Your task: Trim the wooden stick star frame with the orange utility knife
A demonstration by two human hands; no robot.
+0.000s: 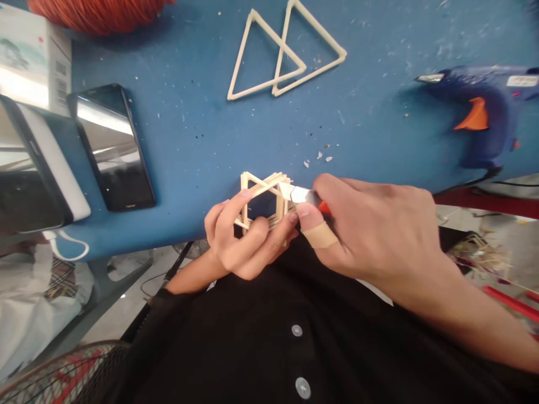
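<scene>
My left hand (244, 235) is wrapped around a small frame of pale wooden sticks (266, 184), stacked in crossing layers around an open middle. In my right hand (362, 224) is a utility knife (305, 195), its short metal blade extended and an orange part showing between the fingers. The blade tip touches, or lies very close to, the frame's upper right corner. A bandage (320, 234) wraps my right thumb. Most of the knife's handle and the frame's lower side are hidden by my hands.
Two overlapping stick triangles (274, 79) lie at the back of the blue table (189, 129). A blue glue gun (484, 106) with an orange trigger is at the right. Phones (113, 148), a white box (33, 56) and orange cord (101, 14) occupy the left. White scraps (320, 155) lie beyond the frame.
</scene>
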